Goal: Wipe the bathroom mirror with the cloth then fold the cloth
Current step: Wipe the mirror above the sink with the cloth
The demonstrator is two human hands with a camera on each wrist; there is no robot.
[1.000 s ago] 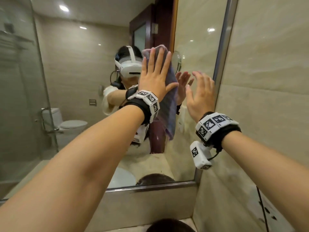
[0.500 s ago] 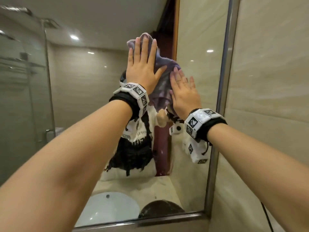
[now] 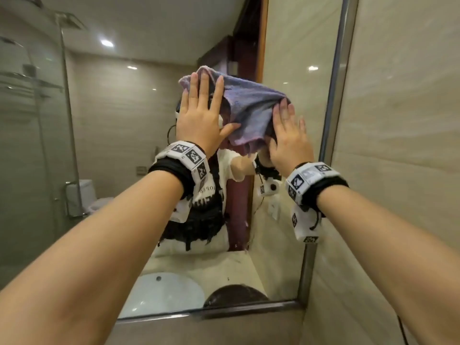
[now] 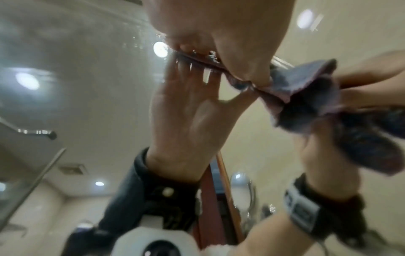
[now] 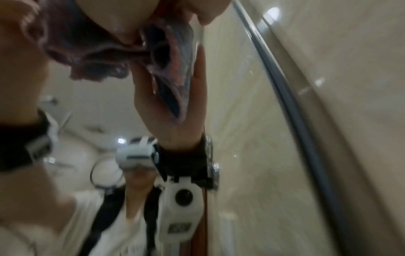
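A purple cloth (image 3: 249,108) lies spread against the bathroom mirror (image 3: 119,170) at head height. My left hand (image 3: 201,105) presses flat on the cloth's upper left part with straight fingers. My right hand (image 3: 286,130) presses flat on its lower right end, near the mirror's metal frame (image 3: 333,120). In the left wrist view the cloth (image 4: 306,97) bunches between my palm (image 4: 219,26) and the glass. The right wrist view shows folds of the cloth (image 5: 105,43) under my hand, blurred. The glass behind the cloth is hidden.
A beige tiled wall (image 3: 398,145) adjoins the mirror on the right. The glass reflects a white sink (image 3: 161,292), a dark round object (image 3: 234,295), a shower screen (image 3: 37,145), a toilet and the person.
A second ago only my left hand pressed the cloth; my right hand was bare on the glass. The right hand came onto the cloth, and both hands have since spread it wider.
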